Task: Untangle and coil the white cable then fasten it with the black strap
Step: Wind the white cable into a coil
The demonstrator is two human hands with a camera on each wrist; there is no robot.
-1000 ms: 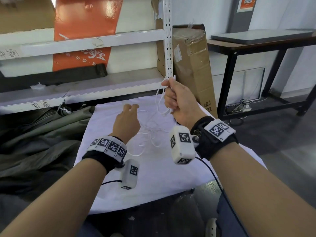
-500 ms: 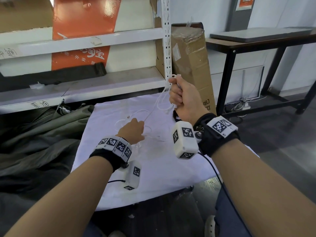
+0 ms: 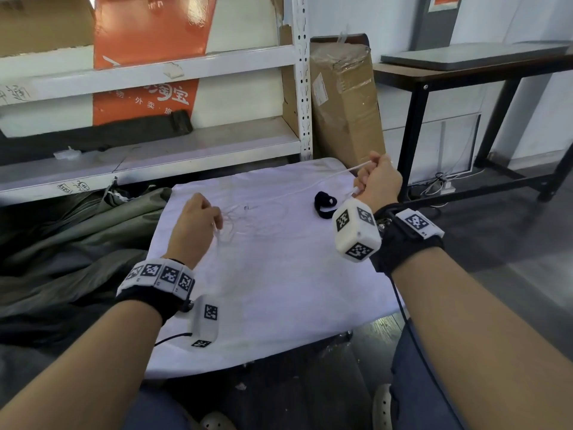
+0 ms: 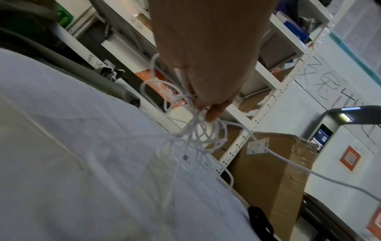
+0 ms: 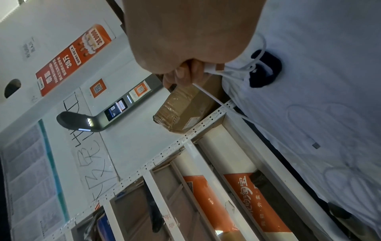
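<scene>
A thin white cable (image 3: 297, 189) runs taut across the white cloth between my two hands. My left hand (image 3: 198, 218) pinches a tangled bunch of its loops (image 4: 195, 135) just above the cloth. My right hand (image 3: 376, 178) is fisted round the other end at the cloth's far right, with the plug (image 5: 213, 69) sticking out of the fist. The black strap (image 3: 324, 204) lies curled on the cloth just left of my right hand, also visible as the black strap (image 5: 266, 71) in the right wrist view. More slack loops (image 5: 321, 124) lie flat on the cloth.
The white cloth (image 3: 279, 290) covers a small table. White metal shelving (image 3: 155, 150) stands behind it, a taped cardboard box (image 3: 344, 100) at the back right, a black-framed table (image 3: 465, 76) further right. Grey-green fabric (image 3: 62, 231) is heaped at the left.
My right hand has moved right and down, drawing the cable out into a straight line. My left hand has closed on the tangle and pulled back left. The black strap has come into view.
</scene>
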